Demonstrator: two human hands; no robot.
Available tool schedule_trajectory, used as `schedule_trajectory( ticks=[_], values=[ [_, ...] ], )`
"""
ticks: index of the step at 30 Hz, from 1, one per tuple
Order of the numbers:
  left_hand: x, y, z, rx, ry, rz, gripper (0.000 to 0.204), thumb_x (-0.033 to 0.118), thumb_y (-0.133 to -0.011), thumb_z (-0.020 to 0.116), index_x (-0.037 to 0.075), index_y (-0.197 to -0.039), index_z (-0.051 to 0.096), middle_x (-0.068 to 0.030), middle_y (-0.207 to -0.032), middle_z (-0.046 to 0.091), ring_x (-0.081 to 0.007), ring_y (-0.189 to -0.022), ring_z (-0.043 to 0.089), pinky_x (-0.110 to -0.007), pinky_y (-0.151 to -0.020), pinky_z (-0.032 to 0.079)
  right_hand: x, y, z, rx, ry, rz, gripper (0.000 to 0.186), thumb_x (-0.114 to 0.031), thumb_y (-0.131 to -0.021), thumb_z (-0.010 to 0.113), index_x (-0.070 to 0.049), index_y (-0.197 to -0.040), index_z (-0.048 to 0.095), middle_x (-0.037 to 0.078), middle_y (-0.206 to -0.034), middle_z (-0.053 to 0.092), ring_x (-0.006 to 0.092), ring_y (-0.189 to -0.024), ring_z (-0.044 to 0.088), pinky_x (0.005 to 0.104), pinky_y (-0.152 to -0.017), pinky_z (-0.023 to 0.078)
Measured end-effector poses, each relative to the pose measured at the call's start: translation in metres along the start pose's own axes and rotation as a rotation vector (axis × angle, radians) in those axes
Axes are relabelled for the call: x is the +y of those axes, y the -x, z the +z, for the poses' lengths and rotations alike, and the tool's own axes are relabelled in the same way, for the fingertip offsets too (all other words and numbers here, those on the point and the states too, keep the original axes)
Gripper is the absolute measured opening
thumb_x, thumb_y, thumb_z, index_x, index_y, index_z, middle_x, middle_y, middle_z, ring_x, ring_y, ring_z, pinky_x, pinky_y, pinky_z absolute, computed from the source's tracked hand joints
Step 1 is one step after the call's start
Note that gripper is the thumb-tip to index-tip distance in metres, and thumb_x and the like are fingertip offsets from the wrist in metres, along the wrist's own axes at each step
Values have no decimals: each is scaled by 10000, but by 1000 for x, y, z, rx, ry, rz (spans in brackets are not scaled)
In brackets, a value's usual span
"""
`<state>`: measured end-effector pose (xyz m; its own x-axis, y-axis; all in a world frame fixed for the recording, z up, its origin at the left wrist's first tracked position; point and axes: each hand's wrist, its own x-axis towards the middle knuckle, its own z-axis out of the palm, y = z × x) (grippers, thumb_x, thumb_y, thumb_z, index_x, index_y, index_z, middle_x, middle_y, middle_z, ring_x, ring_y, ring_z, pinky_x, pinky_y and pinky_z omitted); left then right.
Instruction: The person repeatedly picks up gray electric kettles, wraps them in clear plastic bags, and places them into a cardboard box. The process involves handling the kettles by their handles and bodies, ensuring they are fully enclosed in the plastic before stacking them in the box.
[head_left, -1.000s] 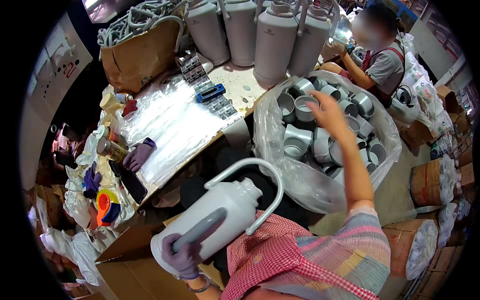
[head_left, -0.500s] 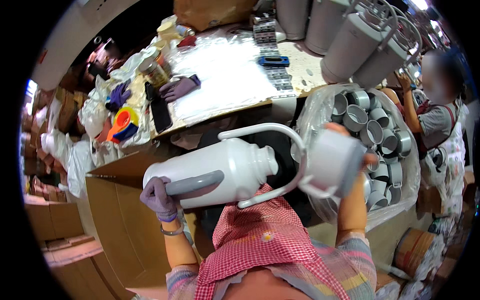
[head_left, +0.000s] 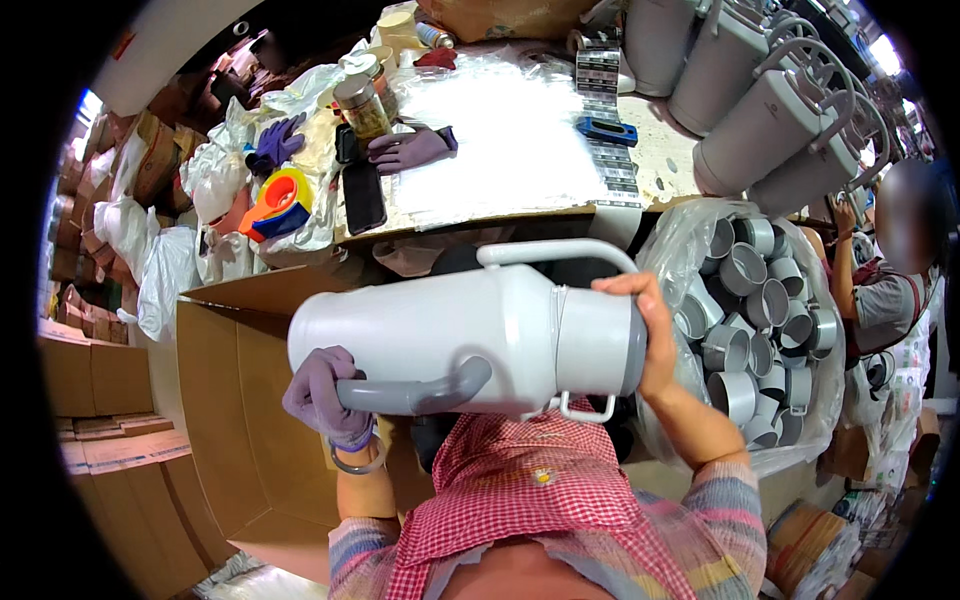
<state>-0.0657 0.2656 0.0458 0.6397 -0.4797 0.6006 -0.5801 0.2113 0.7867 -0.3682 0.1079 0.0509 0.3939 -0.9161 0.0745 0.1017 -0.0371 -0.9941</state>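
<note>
Across my lap lies a large pale grey vacuum flask [head_left: 410, 335] on its side, base to the left. My left hand [head_left: 328, 400], in a purple glove, is closed at the base end of its darker grey side handle [head_left: 440, 392]. At the other end a pale grey cup lid [head_left: 590, 340] with a darker rim covers the neck, its small handle pointing toward me. My bare right hand [head_left: 650, 335] grips the lid's outer end; some fingers are hidden. The flask's swing handle [head_left: 545, 252] arches past the lid on the far side.
An open cardboard box [head_left: 235, 420] stands at left. To the right, a clear plastic bag [head_left: 665, 235] holds several grey cup lids [head_left: 743, 268]. Several flasks [head_left: 765, 125] stand on the worktable [head_left: 668, 180], with a tape dispenser [head_left: 280, 203], purple glove [head_left: 410, 150] and phone [head_left: 363, 198]. A person [head_left: 885, 265] works at right.
My right hand has brought the cup lid left onto the flask's neck, which no longer shows. My left hand keeps its hold on the side handle.
</note>
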Motion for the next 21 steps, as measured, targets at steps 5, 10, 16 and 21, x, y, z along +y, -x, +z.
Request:
schedule_trajectory(
  ticks=[5,10,16,21],
  values=[
    [46,-37,15,-74,130,225,169,69,-724,567,-24,-583,568,-58,-504,435,-187,-490,438,-341,-557,438,38,-22,-4,-47,-187,256,426,-364,-975,375,-16,-969,621,73,-990,612,155,-914,567,281,-857,437],
    [48,-50,46,-19,64,330,218,111,-727,603,18,-547,524,-57,-500,420,-189,-464,406,-326,-516,392,75,-25,6,111,-712,438,393,-357,-971,415,-39,-915,640,78,-917,632,180,-855,587,315,-848,473],
    [25,-140,70,59,299,1154,287,267,-733,711,74,-614,535,-56,-510,498,-159,-399,435,-325,-433,392,62,-26,-11,-66,-97,85,474,-393,-1081,306,-29,-1240,566,99,-1209,581,146,-1102,535,294,-989,401],
    [18,-174,94,-676,612,1143,157,195,-707,648,38,-701,644,-59,-539,567,-166,-440,497,-341,-491,473,-9,-30,-164,383,26,-250,408,-287,-1066,381,56,-1088,600,157,-1040,666,223,-949,647,354,-881,506]
  ],
)
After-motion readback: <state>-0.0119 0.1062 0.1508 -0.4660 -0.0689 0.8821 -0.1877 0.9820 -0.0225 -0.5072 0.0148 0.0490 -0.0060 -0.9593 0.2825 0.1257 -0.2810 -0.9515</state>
